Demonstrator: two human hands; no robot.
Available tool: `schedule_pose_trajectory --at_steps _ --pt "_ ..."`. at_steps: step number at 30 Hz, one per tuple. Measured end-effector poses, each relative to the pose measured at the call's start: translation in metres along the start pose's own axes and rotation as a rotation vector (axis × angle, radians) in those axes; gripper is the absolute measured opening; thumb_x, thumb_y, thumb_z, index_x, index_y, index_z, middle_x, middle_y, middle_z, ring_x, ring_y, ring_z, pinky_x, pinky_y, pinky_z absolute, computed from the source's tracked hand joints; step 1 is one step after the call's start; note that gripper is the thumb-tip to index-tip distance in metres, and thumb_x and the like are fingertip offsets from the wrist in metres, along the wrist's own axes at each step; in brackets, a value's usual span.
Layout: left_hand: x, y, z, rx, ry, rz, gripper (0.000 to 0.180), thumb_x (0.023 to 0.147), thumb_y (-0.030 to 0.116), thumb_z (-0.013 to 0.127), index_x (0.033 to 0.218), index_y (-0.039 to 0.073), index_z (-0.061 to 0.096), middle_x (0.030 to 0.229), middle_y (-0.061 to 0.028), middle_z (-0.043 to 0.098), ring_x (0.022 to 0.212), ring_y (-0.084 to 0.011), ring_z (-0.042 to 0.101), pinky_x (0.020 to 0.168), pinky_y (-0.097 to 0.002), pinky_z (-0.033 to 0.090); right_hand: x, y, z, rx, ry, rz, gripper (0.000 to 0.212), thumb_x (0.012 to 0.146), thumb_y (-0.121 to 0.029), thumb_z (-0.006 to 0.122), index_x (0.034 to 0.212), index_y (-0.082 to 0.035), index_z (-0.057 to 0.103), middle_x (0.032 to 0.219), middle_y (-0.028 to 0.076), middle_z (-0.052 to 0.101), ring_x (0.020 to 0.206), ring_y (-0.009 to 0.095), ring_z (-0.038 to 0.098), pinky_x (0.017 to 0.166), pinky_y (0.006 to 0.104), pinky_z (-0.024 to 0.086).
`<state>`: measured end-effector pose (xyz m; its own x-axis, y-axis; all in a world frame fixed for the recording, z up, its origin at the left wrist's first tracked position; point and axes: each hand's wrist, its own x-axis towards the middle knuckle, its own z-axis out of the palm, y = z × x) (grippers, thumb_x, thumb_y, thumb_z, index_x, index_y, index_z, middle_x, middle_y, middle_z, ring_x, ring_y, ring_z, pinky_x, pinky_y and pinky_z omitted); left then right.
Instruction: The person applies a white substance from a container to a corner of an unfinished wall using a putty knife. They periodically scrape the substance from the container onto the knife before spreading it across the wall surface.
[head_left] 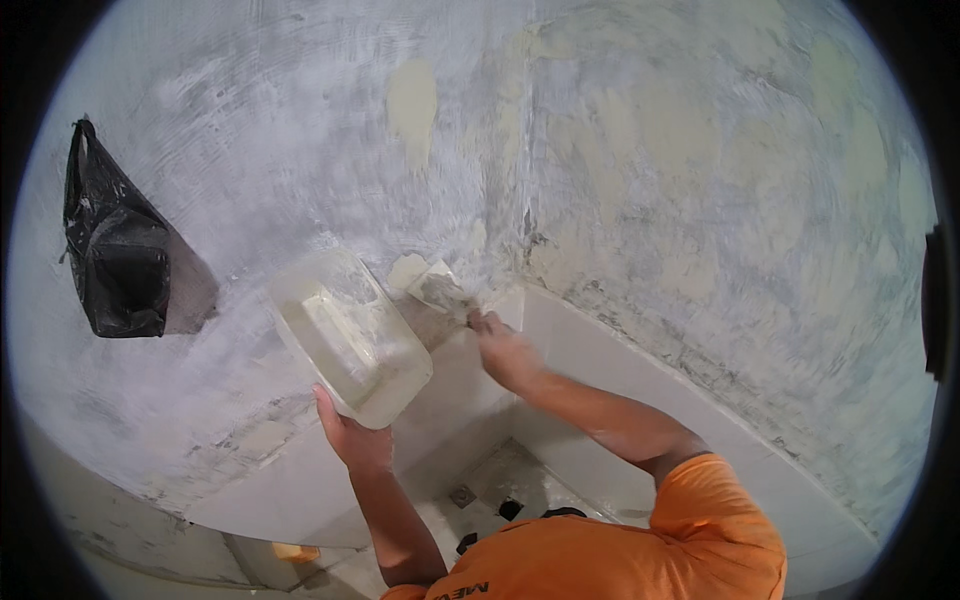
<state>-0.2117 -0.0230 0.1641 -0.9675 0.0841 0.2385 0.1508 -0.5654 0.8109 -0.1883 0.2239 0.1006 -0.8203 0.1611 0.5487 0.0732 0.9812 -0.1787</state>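
My left hand [355, 437] grips the lower rim of a whitish plastic tub [405, 370], which is tilted and has pale filler smeared on its inside. My right hand [505, 352] is closed round the handle of a putty knife [437, 287]. The flat blade lies against the wall just right of the tub, beside a fresh cream patch of filler [407, 270]. Most of the handle is hidden in my fingers.
The grey plastered wall [300, 130] meets a second wall [700, 200] at a corner, both with cream patches. A black plastic bag [120, 250] hangs at left. White tiles [600, 350] line the lower walls. An orange object [296, 552] lies low at left.
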Motion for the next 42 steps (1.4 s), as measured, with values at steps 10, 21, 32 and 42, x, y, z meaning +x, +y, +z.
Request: schedule_pose_trajectory --at_steps 10,21,32,42 --pt "0.005 -0.001 -0.019 -0.377 -0.035 -0.141 0.054 0.108 0.045 0.036 0.146 0.008 0.042 0.145 -0.0073 0.048 0.13 -0.0266 0.05 0.103 -0.0467 0.046 0.162 -0.008 -0.157 0.237 0.465 0.125 0.055 0.089 -0.007 0.051 0.14 0.012 0.037 0.119 0.031 0.058 0.113 0.047 0.057 0.097 0.0533 0.047" --pt "0.007 -0.034 -0.038 -0.159 -0.109 0.02 0.057 0.108 0.044 0.034 0.148 0.004 0.039 0.145 -0.011 0.048 0.132 -0.0258 0.048 0.105 -0.0434 0.045 0.062 -0.024 0.037 -0.2 -0.123 0.266 0.064 0.093 -0.004 0.052 0.15 0.006 0.025 0.12 0.029 0.055 0.087 0.035 0.071 0.069 0.0394 0.061" --pt "0.003 -0.035 -0.02 -0.285 -0.166 -0.166 0.063 0.106 0.048 0.033 0.152 0.004 0.033 0.149 -0.0129 0.044 0.135 -0.0289 0.046 0.108 -0.0462 0.041 0.025 0.025 0.005 0.222 0.358 0.228 0.063 0.09 -0.006 0.054 0.148 0.002 0.03 0.116 0.032 0.059 0.093 0.043 0.067 0.078 0.0488 0.054" --pt "-0.008 -0.017 -0.028 -0.312 0.153 -0.059 0.06 0.105 0.045 0.043 0.149 0.004 0.038 0.147 -0.0131 0.046 0.133 -0.0296 0.047 0.108 -0.0468 0.042 0.073 -0.019 0.057 0.194 0.101 0.299 0.057 0.089 -0.002 0.054 0.138 0.013 0.029 0.114 0.035 0.057 0.103 0.046 0.063 0.086 0.0494 0.053"
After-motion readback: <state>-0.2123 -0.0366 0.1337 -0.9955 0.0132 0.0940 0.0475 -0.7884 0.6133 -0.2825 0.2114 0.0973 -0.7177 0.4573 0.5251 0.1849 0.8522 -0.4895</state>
